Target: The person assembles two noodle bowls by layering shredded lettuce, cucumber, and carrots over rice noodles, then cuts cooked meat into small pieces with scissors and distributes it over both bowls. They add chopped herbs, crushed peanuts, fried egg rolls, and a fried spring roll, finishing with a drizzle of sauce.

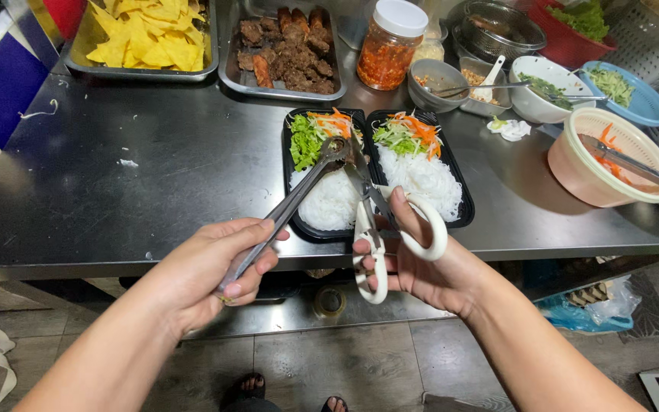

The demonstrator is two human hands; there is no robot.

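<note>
My left hand (219,267) grips metal tongs (299,194) whose tips reach over the left black tray (290,191), pinching a dark piece of meat (335,149) above the white noodles and greens. My right hand (413,267) holds white-handled scissors (379,221), blades pointing up at the meat by the tong tips. Beside it, the right black tray (459,191) holds noodles, shredded carrot and greens.
On the steel counter (154,175) stand a pan of yellow chips (146,38), a pan of grilled meat (287,46), a chilli jar (390,42), small bowls with spoons (440,80), a pink bowl with tongs (612,152), a blue plate of greens (627,91) and a strainer (501,30).
</note>
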